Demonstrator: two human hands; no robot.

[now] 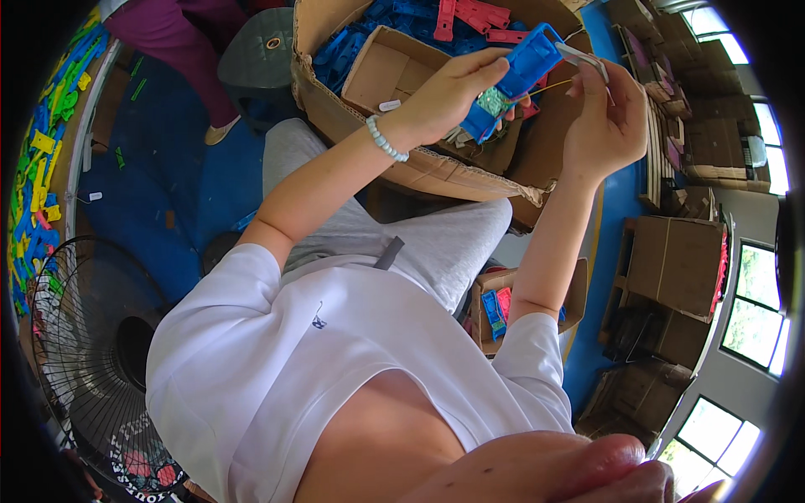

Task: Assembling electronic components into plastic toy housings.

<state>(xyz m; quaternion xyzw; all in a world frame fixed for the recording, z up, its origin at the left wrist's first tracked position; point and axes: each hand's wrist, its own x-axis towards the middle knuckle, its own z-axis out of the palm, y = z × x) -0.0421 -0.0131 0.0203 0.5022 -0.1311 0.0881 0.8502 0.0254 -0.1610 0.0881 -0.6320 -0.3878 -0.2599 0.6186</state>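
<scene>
The left hand (457, 90) is reaching forward over a cardboard box (398, 170), its thumb and fingers gripping a blue plastic housing (532, 64) that is sitting tilted between them. The right hand (610, 126) is rising beside it with bent fingers, pinching a pale strip (584, 59) right by the housing's upper end.

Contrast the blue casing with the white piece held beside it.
The blue casing is broad and boxy; the white piece is slim. The left hand holds the blue casing, the right hand the white piece. Both are raised over the large carton.
</scene>
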